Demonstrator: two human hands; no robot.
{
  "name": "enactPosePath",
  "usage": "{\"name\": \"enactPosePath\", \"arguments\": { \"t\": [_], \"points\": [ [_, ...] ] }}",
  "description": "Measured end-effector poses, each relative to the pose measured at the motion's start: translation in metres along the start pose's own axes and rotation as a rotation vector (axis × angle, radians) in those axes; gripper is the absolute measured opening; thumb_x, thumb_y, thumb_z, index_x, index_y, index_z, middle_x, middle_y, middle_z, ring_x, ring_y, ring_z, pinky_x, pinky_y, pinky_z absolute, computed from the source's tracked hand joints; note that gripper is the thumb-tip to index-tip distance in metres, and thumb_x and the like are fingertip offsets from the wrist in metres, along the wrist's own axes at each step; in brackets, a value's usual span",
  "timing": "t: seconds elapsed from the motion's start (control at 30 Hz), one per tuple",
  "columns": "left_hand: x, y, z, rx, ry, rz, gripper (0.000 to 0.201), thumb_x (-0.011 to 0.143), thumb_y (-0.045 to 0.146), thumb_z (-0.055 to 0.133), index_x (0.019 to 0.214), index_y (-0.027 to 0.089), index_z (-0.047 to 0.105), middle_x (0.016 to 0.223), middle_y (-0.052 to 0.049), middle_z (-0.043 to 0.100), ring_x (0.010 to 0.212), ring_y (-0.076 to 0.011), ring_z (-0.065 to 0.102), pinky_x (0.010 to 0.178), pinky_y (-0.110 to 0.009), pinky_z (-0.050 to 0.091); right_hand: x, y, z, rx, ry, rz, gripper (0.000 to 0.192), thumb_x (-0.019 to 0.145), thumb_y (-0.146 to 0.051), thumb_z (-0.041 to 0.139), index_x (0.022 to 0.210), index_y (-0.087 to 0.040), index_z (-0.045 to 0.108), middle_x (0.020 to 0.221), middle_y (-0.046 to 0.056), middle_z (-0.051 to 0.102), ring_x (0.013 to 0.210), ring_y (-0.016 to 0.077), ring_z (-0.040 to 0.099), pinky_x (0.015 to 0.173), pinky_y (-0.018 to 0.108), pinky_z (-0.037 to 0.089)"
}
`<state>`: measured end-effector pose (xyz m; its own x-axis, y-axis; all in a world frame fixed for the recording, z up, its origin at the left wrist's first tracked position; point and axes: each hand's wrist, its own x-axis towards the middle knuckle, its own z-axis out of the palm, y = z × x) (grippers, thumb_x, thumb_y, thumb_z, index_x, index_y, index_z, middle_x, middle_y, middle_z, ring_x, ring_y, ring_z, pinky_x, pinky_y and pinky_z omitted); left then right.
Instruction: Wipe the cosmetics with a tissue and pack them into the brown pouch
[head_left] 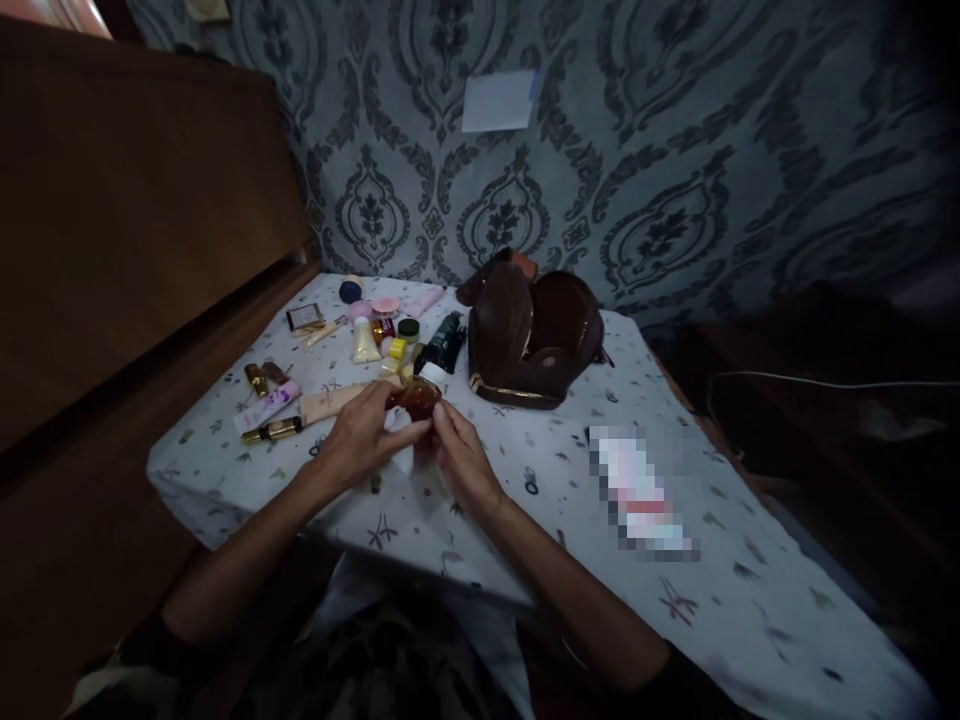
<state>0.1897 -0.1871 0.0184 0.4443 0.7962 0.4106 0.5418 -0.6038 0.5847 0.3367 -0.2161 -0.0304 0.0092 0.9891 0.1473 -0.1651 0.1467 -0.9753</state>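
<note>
Both hands meet over the table near its front edge: left hand w/ fingers curled round an amber bottle, right hand pinching it from the other side, a white cloth btwn them. Cosmetics lie scattered just behind, a brown bag to the right.

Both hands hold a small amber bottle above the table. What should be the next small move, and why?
Probably a small turn of the amber bottle against the white cloth. The left hand grips the bottle from its side, and the right hand pinches it with the cloth bunched just below, so another face can meet it.
</note>
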Motion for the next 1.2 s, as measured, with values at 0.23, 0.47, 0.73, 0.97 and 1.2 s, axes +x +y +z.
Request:
{"name": "enactPosePath", "arguments": {
  "t": [0.23, 0.47, 0.73, 0.97, 1.2],
  "points": [
    [0.011, 0.007, 0.007, 0.037, 0.017, -0.037, 0.029, 0.092, 0.046, 0.046, 0.083, 0.021, 0.055, 0.082, -0.006, 0.064, 0.082, -0.0224, 0.06, 0.077, -0.033, 0.044, -0.011, -0.007, -0.011, 0.148, -0.047, 0.079, 0.042, 0.083, -0.058, 0.062, 0.108, -0.024, 0.064, 0.084, 0.001, 0.063, 0.074, 0.0155, 0.06, 0.063, 0.026, 0.053],
    [0.018, 0.012, 0.015, -0.312, -0.002, -0.243, 0.048, 0.088, 0.061, 0.041, 0.062, 0.022, 0.047, 0.056, 0.001, 0.05, 0.056, -0.0154, 0.047, 0.057, -0.028, 0.04, -0.018, -0.01, -0.021, 0.215, -0.136, 0.11, 0.048, 0.069, -0.048, 0.078, 0.108, -0.024, 0.063, 0.085, -0.001, 0.068, 0.075, 0.0155, 0.064, 0.07, 0.028, 0.055],
    [0.01, 0.02, 0.041, -0.644, -0.056, -0.469, 0.054, 0.085, 0.069, 0.046, 0.084, 0.019, 0.067, 0.067, -0.003, 0.065, 0.067, -0.0208, 0.06, 0.06, -0.029, 0.049, -0.025, -0.034, -0.052, 0.2, -0.084, 0.041, 0.038, 0.074, -0.039, 0.077, 0.104, -0.023, 0.062, 0.105, 0.001, 0.067, 0.093, 0.0165, 0.065, 0.084, 0.029, 0.055],
    [0.012, 0.031, 0.065, -0.61, -0.126, -0.186, 0.038, 0.086, 0.053, 0.059, 0.103, 0.019, 0.064, 0.085, -0.002, 0.066, 0.076, -0.0194, 0.06, 0.071, -0.029, 0.049, -0.026, -0.036, -0.076, 0.137, 0.058, 0.034, 0.041, 0.075, -0.04, 0.075, 0.111, -0.024, 0.061, 0.116, 0.004, 0.068, 0.103, 0.0217, 0.066, 0.083, 0.033, 0.058],
    [0.018, 0.014, 0.071, -0.535, -0.121, -0.129, 0.029, 0.086, 0.046, 0.06, 0.092, 0.018, 0.065, 0.088, -0.004, 0.065, 0.082, -0.0195, 0.06, 0.074, -0.028, 0.046, -0.023, -0.023, -0.083, 0.087, 0.062, 0.091, 0.042, 0.073, -0.033, 0.078, 0.111, -0.024, 0.063, 0.113, 0.005, 0.072, 0.108, 0.0233, 0.066, 0.097, 0.039, 0.051]
  ]
}}
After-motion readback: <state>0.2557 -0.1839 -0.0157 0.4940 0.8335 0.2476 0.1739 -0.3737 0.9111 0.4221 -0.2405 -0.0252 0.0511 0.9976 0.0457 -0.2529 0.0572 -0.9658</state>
